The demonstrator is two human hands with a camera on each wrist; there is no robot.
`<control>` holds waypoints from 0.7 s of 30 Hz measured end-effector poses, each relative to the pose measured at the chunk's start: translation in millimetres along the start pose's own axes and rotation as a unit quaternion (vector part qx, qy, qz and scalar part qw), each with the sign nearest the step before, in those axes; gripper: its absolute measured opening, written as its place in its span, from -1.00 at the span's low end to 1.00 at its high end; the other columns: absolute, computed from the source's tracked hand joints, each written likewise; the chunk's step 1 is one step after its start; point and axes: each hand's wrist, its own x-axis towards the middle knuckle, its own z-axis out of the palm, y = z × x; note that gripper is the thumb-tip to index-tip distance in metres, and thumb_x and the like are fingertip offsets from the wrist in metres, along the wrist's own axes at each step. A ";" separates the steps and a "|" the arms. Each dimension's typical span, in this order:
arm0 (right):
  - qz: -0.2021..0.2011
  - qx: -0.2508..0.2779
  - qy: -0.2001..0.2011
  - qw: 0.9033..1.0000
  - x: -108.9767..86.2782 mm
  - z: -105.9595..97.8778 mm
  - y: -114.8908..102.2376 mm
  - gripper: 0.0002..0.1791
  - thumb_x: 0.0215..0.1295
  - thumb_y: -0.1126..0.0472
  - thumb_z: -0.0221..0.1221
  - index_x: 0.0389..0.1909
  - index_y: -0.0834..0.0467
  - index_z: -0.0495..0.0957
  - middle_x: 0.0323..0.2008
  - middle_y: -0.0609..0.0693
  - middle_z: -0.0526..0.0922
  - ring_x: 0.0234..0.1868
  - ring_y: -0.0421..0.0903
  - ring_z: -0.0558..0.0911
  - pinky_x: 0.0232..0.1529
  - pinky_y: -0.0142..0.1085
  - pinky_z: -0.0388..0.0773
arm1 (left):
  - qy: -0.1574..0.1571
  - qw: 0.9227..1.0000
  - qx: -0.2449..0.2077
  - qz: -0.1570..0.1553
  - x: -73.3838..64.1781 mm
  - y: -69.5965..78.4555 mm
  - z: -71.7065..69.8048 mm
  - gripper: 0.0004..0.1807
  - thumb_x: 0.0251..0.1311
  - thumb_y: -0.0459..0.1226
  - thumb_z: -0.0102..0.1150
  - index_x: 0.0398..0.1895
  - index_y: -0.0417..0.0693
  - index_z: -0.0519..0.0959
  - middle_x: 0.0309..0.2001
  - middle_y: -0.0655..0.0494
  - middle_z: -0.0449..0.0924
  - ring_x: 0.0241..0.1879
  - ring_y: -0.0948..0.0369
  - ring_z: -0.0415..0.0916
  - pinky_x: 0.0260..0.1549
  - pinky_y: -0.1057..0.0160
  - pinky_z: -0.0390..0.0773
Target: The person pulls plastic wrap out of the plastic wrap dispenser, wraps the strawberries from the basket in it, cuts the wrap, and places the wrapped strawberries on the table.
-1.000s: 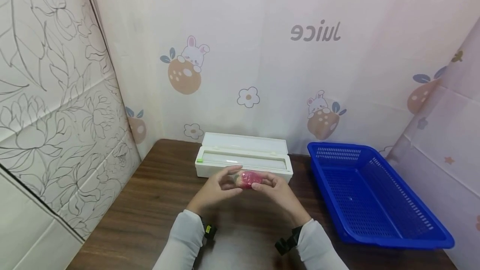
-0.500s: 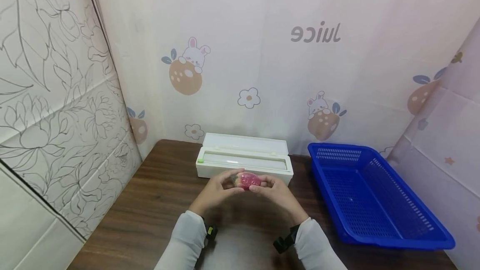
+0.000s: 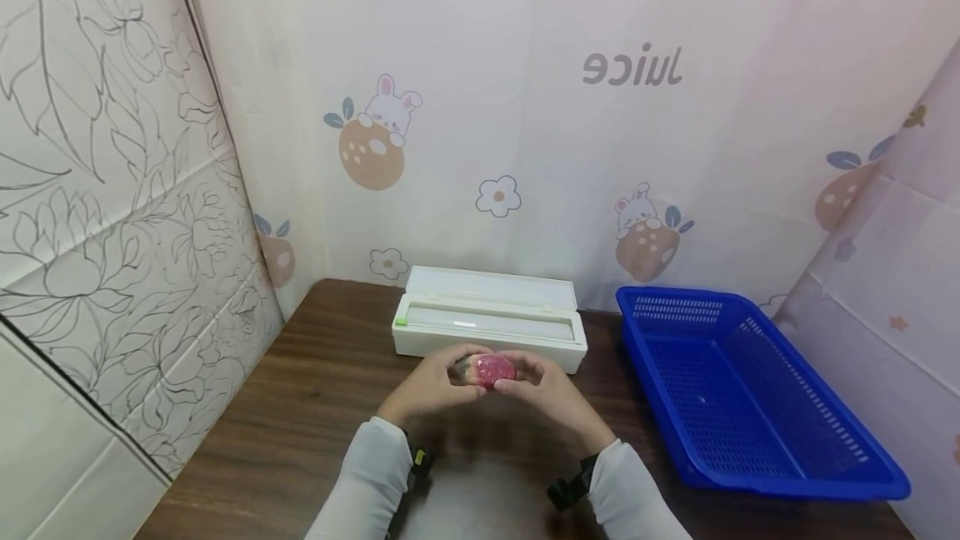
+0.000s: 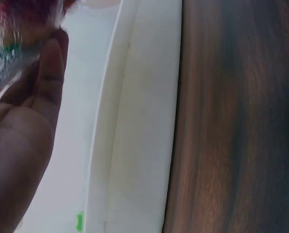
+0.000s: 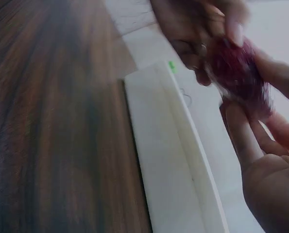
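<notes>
Between both hands is a small red fruit (image 3: 495, 370) with a pale, greenish end, wrapped in shiny clear film. My left hand (image 3: 429, 384) holds its greenish end from the left. From the right, my right hand (image 3: 550, 392) pinches the red end with thumb and fingers. The right wrist view shows the wrapped fruit (image 5: 234, 68) slightly blurred, gripped by fingers of both hands. In the left wrist view only part of the fruit (image 4: 25, 22) shows at the top corner. Just behind the hands stands a white cling film dispenser (image 3: 487, 344), its lid raised.
A blue perforated plastic basket (image 3: 667, 407) stands on the right side of the brown wooden table (image 3: 315, 407). Patterned curtains (image 3: 525, 123) hang behind and at both sides. The dispenser carries a small green slider (image 3: 401, 321) at its left end.
Both hands have come slightly lower and closer together with the fruit. The fruit has turned a little between the fingers, showing more of its greenish end.
</notes>
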 end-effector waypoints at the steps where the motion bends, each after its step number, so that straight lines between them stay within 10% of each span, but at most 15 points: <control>1: -0.012 0.001 -0.002 1.000 -0.5 1.6 0.3 -0.49 0.19 0.10 0.24 0.18 0.04 0.42 0.10 0.07 0.51 0.02 -0.07 0.52 -0.04 -0.26 0.58 | 0.001 1.000 0.004 0.001 -0.1 -0.2 0.0 -0.46 0.05 -0.07 0.29 0.16 0.25 0.41 -0.02 0.22 0.53 -0.15 0.26 0.47 -0.22 0.21 0.59; 8: -0.131 -0.089 -0.027 0.987 -5.7 9.7 -18.1 -0.43 0.35 0.26 0.04 0.36 0.20 0.17 0.30 0.20 0.29 0.21 0.01 0.35 0.11 -0.05 0.46 | 0.017 1.000 -0.002 -0.003 0.7 -5.4 4.1 -0.37 0.07 -0.10 0.27 0.26 0.25 0.35 0.02 0.17 0.55 -0.15 0.27 0.48 -0.22 0.23 0.60; 15: -0.092 -0.105 -0.033 0.990 -10.3 4.3 -44.1 -0.42 0.28 0.28 0.12 0.31 0.24 0.23 0.20 0.18 0.41 0.09 -0.06 0.46 0.06 -0.08 0.51 | 0.031 0.999 -0.040 -0.015 1.1 4.7 4.7 -0.45 0.06 -0.15 0.29 0.18 0.19 0.42 -0.07 0.13 0.58 -0.18 0.25 0.49 -0.23 0.22 0.60; 21: -0.090 -0.101 -0.040 0.990 -4.2 -4.4 -18.5 -0.34 0.18 0.35 0.20 0.32 0.18 0.23 0.18 0.19 0.43 0.06 -0.06 0.49 -0.01 -0.15 0.57 | 0.012 0.996 -0.075 -0.042 -0.6 14.6 4.0 -0.39 0.09 -0.16 0.29 0.24 0.02 0.36 0.01 0.04 0.54 -0.12 0.23 0.50 -0.16 0.21 0.60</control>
